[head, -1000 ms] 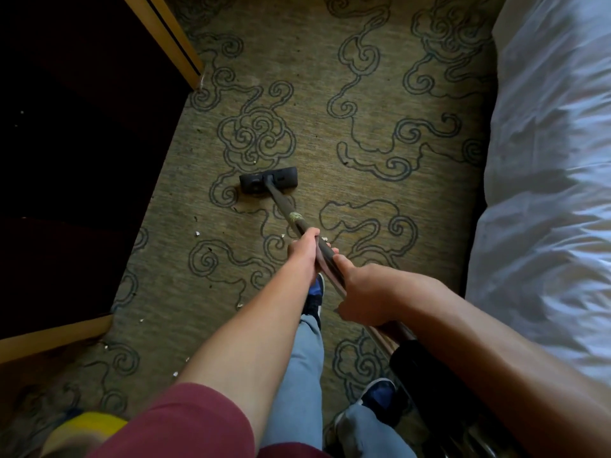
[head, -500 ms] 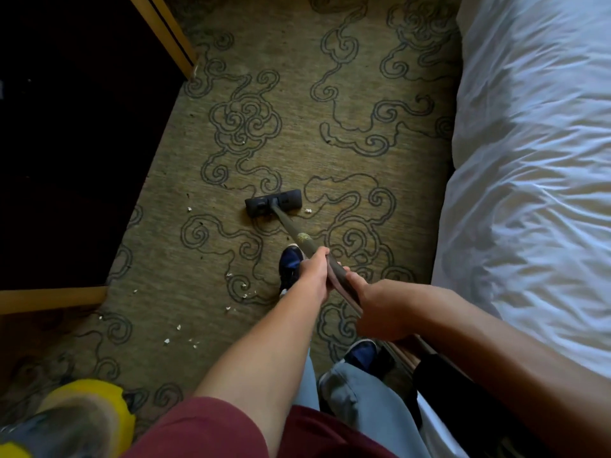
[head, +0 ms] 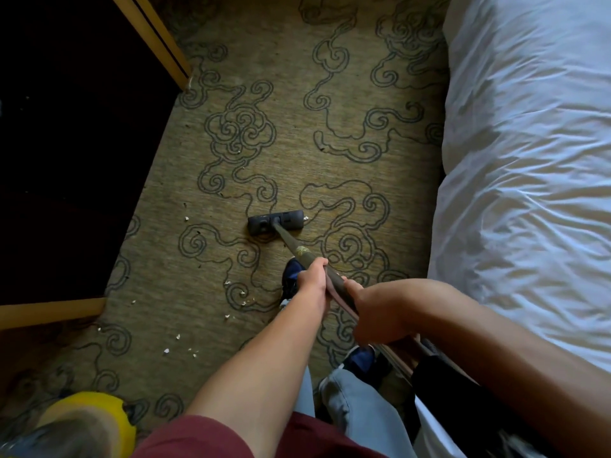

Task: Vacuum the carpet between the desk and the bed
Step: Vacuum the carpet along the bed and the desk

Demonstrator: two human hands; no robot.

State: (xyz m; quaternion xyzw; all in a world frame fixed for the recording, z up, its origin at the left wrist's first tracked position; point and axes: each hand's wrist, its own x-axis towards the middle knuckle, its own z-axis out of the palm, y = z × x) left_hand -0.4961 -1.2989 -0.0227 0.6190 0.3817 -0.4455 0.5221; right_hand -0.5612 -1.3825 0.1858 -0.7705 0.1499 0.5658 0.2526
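Observation:
A dark vacuum head lies flat on the olive carpet with grey swirl patterns, midway between the desk and the bed. Its wand slants back toward me. My left hand grips the wand higher up the shaft, and my right hand grips it just behind, nearer my body. Small white crumbs are scattered on the carpet left of my feet, and one lies at the head's right end.
The dark desk with a light wooden edge fills the left side. The bed with a white duvet runs along the right. A yellow vacuum body sits at the bottom left. My blue shoes stand on the carpet under my hands.
The vacuum head has been drawn back toward me over the swirl pattern, and the view has shifted so that the bed takes up more of the right side. Both hands kept their grip.

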